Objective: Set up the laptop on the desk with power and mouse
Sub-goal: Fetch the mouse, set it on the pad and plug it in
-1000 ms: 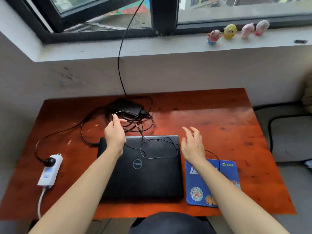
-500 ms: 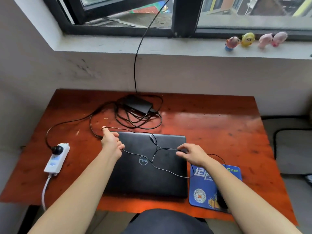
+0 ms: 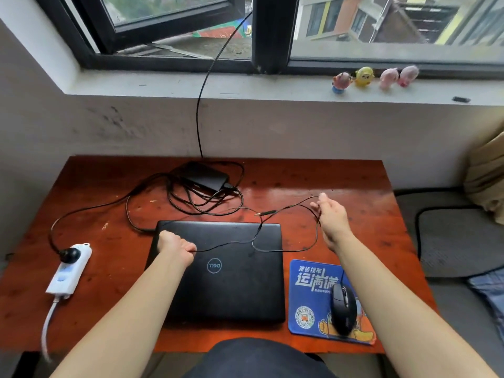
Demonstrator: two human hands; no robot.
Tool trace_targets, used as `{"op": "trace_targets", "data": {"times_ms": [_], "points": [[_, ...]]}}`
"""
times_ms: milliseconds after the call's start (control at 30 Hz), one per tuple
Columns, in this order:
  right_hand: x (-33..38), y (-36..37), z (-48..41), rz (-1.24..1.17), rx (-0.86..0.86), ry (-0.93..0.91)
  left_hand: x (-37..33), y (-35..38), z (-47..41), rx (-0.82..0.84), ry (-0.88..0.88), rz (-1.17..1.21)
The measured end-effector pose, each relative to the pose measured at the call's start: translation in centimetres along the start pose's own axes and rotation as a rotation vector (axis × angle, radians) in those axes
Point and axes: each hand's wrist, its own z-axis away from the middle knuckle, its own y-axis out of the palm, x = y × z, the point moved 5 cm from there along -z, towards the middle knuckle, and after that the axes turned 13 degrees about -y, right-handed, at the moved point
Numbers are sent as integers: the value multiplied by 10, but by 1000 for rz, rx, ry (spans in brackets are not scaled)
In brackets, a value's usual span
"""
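Laptop (image 3: 226,268) lies shut on the desk (image 3: 313,186), centre front, lid logo facing up. Left hand (image 3: 174,249) rests on the lid's left rear part, closed in a fist around a thin black cable (image 3: 226,245). Cable runs right from the fist across the lid, loops near the lid's right rear corner, then goes on to the right hand (image 3: 331,214). Right hand is raised over the desk right of the laptop, fingers loosely curled, thumb up, the thin cable passing through the fingers; how firm the grip is, cannot tell. Mouse (image 3: 343,309) sits on a blue pad (image 3: 308,296) just right of the laptop, its cable leading up toward the right arm. Power brick (image 3: 207,177) sits at desk rear with coiled black cords beside it. White power strip (image 3: 69,268) at desk left edge, one black plug in it. Four small figurines (image 3: 375,77) stand on the windowsill.
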Motion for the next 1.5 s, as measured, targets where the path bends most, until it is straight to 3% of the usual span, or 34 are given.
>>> {"op": "trace_targets", "data": {"times_ms": [67, 133, 200, 333, 500, 567, 667, 833, 900, 1033, 1200, 1333, 1400, 1500], "points": [[2, -16, -7, -253, -194, 79, -2, -10, -4, -68, 13, -63], [2, -33, -12, -332, -309, 119, -3, -16, -5, -87, 2, -11], [0, -41, -15, -363, -302, 163, -4, -15, -4, -75, 3, 73], [16, -38, -19, -687, -207, 245, -2, -11, 2, -171, 30, 140], [40, -63, -35, -870, -361, 197, -7, -21, 3, -262, 78, 223], [46, -61, -33, -722, -253, 165, -7, -18, 0, -191, 71, 252], [56, -39, -21, -438, 56, 122, -6, 8, 1, -5, 167, 43], [77, 3, 14, -536, 487, 187, -6, 43, 4, 193, 202, -11], [84, 13, 26, -601, 611, 201, -9, 48, 3, 159, 259, -75], [91, 21, 35, -612, 720, 163, -7, 52, 6, -66, 528, -564], [86, 9, 23, -526, 642, 81, 13, 63, -3, 36, 482, -682], [91, -3, 12, -324, 592, -13, 7, 51, -9, -211, 547, -690], [110, -16, -3, -323, 452, -86, 5, 41, -11, -296, 518, -617], [152, -49, -38, -549, 129, -201, 0, 24, -14, -362, 472, -514]]}}
